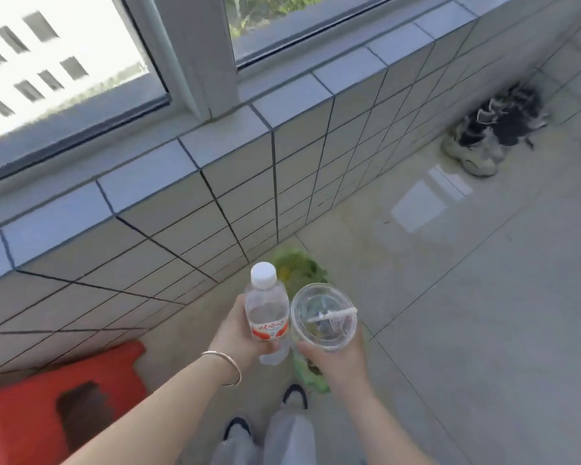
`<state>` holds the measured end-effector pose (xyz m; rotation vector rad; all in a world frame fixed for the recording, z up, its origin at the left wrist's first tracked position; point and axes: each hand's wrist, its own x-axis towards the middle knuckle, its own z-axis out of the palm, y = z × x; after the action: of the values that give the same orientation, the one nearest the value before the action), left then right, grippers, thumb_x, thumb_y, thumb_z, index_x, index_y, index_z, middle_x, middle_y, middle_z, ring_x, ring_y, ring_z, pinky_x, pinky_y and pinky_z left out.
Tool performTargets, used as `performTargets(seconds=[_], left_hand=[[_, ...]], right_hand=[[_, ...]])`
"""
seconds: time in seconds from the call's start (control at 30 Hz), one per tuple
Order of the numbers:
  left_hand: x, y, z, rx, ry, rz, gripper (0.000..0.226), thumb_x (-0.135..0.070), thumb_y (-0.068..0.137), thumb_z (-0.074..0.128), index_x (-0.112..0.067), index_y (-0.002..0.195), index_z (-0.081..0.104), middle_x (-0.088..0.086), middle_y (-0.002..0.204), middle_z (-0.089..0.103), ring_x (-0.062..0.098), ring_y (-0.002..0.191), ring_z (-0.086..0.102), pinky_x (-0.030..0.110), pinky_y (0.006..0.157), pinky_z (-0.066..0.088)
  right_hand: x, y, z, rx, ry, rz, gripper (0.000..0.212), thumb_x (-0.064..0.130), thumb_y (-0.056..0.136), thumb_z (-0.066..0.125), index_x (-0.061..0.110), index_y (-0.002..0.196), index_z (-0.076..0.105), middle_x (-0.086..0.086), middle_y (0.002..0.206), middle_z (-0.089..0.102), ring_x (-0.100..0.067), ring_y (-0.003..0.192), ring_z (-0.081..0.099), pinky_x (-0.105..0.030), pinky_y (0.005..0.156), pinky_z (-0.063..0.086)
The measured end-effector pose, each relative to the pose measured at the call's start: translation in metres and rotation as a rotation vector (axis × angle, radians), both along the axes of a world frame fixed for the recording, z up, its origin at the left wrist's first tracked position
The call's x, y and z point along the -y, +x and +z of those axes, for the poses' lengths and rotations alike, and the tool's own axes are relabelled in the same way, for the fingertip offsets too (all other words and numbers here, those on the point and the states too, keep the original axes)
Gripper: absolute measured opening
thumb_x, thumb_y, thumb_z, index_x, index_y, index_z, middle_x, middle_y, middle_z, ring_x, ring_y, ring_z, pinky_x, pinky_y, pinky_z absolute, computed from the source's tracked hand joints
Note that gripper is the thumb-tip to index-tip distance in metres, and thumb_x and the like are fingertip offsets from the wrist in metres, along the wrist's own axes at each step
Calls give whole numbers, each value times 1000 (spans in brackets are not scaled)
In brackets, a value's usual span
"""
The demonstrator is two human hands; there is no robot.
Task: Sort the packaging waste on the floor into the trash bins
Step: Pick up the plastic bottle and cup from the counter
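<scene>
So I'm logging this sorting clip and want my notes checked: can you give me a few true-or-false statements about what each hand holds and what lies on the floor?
1. The left hand has its grip on a clear plastic water bottle with a white cap and red label. True.
2. The right hand holds a paper cup with no lid. False: it holds a clear plastic cup with a lid and straw.
3. The bottle's cap is off. False: the cap is on.
4. Green packaging lies on the grey tiled floor beyond the hands. True.
5. A red plastic stool stands at lower left. True.
</scene>
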<state>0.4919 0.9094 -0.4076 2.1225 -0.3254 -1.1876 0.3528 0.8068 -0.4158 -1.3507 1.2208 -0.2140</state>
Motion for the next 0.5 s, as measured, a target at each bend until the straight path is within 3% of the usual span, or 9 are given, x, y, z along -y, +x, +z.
performTargets(seconds=[0.07,0.13,0.2,0.27,0.33,0.43,0.5], left_hand=[[19,7,-37,-34,-10,47,74,-9,62,82,-37,113,36,-18,100,59,0,93,58,7,66,40],[38,18,-78,-57,0,62,73,-8,63,81,-39,111,35,-16,103,58,0,93,57,8,69,41],[54,29,-129,-56,1,105,67,-7,62,81,-43,100,38,-15,102,59,7,95,59,17,74,46],[69,41,-179,-36,31,150,59,-10,62,81,-42,89,40,-17,93,60,5,87,60,18,69,47],[82,51,-227,-15,63,185,55,-14,62,82,-40,86,40,-19,86,60,-1,79,59,17,62,46],[99,56,-303,8,121,269,61,-18,58,83,-33,98,40,-14,86,61,16,86,64,30,77,54],[109,56,-345,3,123,323,66,-15,59,84,-32,102,36,-11,88,59,18,88,62,27,79,51]], right_hand=[[20,12,-28,-11,7,9,68,24,49,91,53,100,55,22,100,67,2,94,65,-30,85,56],[38,25,-66,-40,31,1,70,29,48,91,54,102,53,22,103,66,-1,98,65,-37,85,57],[52,40,-111,-77,67,-5,78,42,43,89,52,108,48,18,109,65,-11,102,65,-46,84,57],[63,55,-166,-121,103,-28,84,47,39,85,50,112,44,6,112,65,-24,102,65,-51,84,55],[72,67,-220,-167,94,-63,83,47,43,81,43,115,41,6,113,63,-23,104,63,-46,88,54],[84,79,-292,-183,85,-96,76,30,61,84,39,117,34,11,113,55,-15,105,56,-30,85,46],[90,86,-330,-200,97,-117,76,26,65,83,37,121,34,13,112,51,-10,104,52,-26,85,41]])
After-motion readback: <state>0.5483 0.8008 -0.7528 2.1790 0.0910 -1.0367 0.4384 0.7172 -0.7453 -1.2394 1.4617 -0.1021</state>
